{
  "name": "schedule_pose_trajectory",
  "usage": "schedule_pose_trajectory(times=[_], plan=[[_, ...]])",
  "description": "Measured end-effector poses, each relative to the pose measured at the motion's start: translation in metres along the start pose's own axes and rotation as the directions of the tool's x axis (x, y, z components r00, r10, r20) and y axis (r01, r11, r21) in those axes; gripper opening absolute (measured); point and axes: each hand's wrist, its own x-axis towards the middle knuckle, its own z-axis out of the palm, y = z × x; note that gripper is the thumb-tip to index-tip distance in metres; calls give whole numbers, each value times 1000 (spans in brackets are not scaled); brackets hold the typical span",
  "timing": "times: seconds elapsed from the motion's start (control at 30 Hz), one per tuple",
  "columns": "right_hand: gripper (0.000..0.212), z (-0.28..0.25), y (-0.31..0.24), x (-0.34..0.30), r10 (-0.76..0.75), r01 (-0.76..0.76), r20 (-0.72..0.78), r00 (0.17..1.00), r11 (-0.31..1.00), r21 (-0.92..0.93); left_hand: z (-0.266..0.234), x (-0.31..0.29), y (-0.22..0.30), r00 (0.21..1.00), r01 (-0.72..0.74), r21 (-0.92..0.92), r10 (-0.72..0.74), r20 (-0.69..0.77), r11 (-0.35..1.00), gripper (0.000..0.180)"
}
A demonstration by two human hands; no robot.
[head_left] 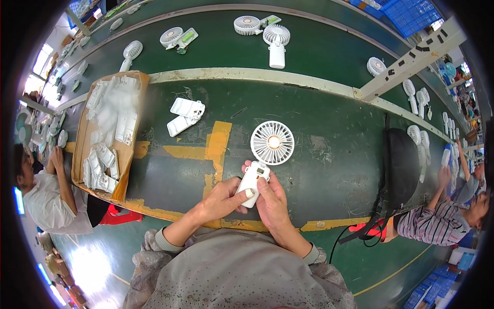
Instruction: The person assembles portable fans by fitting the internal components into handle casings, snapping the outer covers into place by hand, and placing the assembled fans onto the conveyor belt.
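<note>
Holding: one white handheld fan, gripped between a left hand and a right hand, above the near part of a dark green workbench.

Left hand: closed on the handle's lower part; thumb laid across the front face near the butt end; remaining fingers bent at the left edge and behind, partly hidden.

Right hand: closed round the handle's right side; thumb on the front face, beside and below a small dark window; other fingers along the right edge and behind. Fingertips also show at the left edge, near the neck; owner hand cannot be told.

Orientation: round head pointing away from the person, clear of all fingers; butt end toward the person. Long axis slanting from near-left to far-right, closer to fore-and-aft than crosswise. Grille and orange-ringed hub face upward.

Surroundings: loose white casings, left and beyond; cardboard tray of white plastic parts, farther left; yellow tape on the bench; black bag, right; further fans on a green conveyor beyond the rail.
</note>
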Motion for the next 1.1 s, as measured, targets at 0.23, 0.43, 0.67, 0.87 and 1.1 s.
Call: schedule_pose_trajectory(times=[0.23, 0.43, 0.67, 0.87, 1.1], plan=[[47, -3, -20, -8, 30, -26, 86, 996, 998, -52, 5, -11, 19, 989, -150, 378, 133, 71, 913, 37], [47, 8, -28, -20, 14, -9, 71, 997, 997, -74, 12, -20, 22, 932, -347, 455, 358, 66, 820, 38], [42, 9, -27, -21, -43, 44, 53, 998, 999, -11, 19, -15, 15, 805, -518, 529, 592, 37, 672, 39], [40, 13, -29, -18, 5, -5, 3, 1000, 999, -37, 15, -17, 25, 902, -383, 497, 430, 22, 779, 35], [40, 10, -30, -12, -20, 19, -14, 1000, 997, -75, 14, -12, 23, 930, -318, 498, 367, -1, 806, 34]])
